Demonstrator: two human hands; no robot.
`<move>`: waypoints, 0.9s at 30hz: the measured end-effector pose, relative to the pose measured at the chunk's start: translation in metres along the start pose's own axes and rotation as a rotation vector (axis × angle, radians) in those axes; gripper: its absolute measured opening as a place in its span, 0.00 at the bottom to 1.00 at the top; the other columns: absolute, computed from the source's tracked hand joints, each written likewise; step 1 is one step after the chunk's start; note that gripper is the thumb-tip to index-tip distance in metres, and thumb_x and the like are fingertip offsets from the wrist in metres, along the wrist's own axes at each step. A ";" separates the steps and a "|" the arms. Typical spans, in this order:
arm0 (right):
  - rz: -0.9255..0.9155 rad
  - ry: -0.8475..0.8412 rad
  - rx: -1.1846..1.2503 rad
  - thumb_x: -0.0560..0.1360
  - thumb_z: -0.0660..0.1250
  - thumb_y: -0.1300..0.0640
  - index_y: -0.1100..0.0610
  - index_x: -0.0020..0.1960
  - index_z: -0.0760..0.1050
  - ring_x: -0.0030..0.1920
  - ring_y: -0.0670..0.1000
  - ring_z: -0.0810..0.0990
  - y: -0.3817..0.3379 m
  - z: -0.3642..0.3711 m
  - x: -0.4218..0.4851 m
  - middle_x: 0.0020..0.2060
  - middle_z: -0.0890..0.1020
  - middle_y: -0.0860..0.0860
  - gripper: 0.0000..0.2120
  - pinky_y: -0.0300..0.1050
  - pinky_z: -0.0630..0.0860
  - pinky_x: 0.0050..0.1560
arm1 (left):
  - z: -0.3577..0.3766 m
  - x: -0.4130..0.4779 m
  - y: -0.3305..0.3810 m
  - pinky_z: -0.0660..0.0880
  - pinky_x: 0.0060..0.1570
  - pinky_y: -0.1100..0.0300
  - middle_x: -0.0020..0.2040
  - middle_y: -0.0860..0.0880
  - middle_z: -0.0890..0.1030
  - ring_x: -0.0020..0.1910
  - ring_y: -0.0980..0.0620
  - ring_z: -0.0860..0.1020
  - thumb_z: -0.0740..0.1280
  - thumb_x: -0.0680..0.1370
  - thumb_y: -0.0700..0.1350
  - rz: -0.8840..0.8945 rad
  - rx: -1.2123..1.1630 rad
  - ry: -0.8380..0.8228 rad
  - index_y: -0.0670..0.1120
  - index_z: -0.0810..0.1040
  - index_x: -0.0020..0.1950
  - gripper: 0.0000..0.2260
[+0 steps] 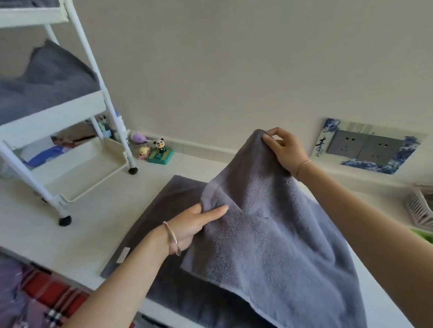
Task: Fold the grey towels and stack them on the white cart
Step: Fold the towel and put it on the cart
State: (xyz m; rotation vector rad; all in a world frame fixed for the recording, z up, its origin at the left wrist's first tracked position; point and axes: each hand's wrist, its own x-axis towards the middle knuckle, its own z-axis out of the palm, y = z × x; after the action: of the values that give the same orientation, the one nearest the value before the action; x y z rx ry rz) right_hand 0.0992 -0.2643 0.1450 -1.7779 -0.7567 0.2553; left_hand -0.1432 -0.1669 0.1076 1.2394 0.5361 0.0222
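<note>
A grey towel (pixel 268 236) hangs lifted above the white table, held by both hands. My right hand (pixel 284 148) pinches its top corner high up. Lower and to the left, my left hand (pixel 196 226) grips another edge of the same towel, thumb on top. Beneath it a darker grey towel (pixel 158 216) lies spread flat on the table (pixel 89 219). The white cart (pixel 59 116) stands at the left on black feet; its middle shelf holds grey towels (pixel 33 90), and more grey fabric shows on the top shelf.
Small toy figures (pixel 158 151) sit by the wall behind the cart. A wall socket panel (pixel 366 145) with a blue patterned frame is on the right. A pink slatted basket (pixel 426 209) sits at the right edge. Plaid fabric (pixel 50 295) lies at bottom left.
</note>
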 end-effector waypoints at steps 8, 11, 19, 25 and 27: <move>0.020 -0.016 0.080 0.77 0.66 0.52 0.50 0.40 0.74 0.27 0.41 0.72 -0.057 0.093 0.034 0.29 0.77 0.49 0.08 0.35 0.70 0.32 | -0.096 -0.022 0.034 0.78 0.48 0.64 0.47 0.47 0.84 0.46 0.54 0.82 0.68 0.73 0.42 0.024 0.034 0.008 0.40 0.79 0.55 0.12; 0.062 -0.028 0.008 0.77 0.66 0.53 0.50 0.39 0.73 0.28 0.41 0.72 -0.044 0.145 0.050 0.29 0.76 0.48 0.07 0.32 0.68 0.31 | -0.148 -0.018 0.020 0.77 0.53 0.62 0.50 0.48 0.84 0.49 0.54 0.82 0.70 0.73 0.45 -0.036 0.096 0.040 0.41 0.79 0.57 0.14; 0.466 -0.309 -0.531 0.77 0.64 0.50 0.57 0.65 0.70 0.59 0.59 0.76 0.097 0.249 0.053 0.59 0.78 0.57 0.20 0.47 0.72 0.60 | -0.254 0.035 -0.091 0.70 0.60 0.59 0.65 0.47 0.75 0.62 0.48 0.74 0.69 0.73 0.57 -0.291 0.976 0.301 0.42 0.71 0.66 0.28; 0.325 -0.293 -0.793 0.76 0.62 0.41 0.55 0.61 0.72 0.58 0.58 0.75 0.123 0.273 0.050 0.57 0.78 0.55 0.22 0.53 0.73 0.59 | -0.254 0.053 -0.100 0.67 0.42 0.61 0.43 0.46 0.77 0.50 0.43 0.77 0.67 0.76 0.53 -0.124 0.917 0.468 0.41 0.76 0.53 0.16; 0.299 -0.293 -0.805 0.75 0.62 0.39 0.55 0.59 0.74 0.57 0.58 0.74 0.126 0.279 0.056 0.55 0.78 0.55 0.22 0.51 0.73 0.57 | -0.254 0.058 -0.101 0.65 0.42 0.64 0.45 0.48 0.78 0.49 0.46 0.76 0.67 0.76 0.51 -0.090 0.896 0.462 0.43 0.75 0.54 0.13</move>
State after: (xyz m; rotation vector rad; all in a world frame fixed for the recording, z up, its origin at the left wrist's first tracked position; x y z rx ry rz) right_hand 0.0423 -0.0339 -0.0563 -2.6655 -0.8661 0.4612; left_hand -0.2209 0.0419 -0.0610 2.1016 1.0688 -0.0103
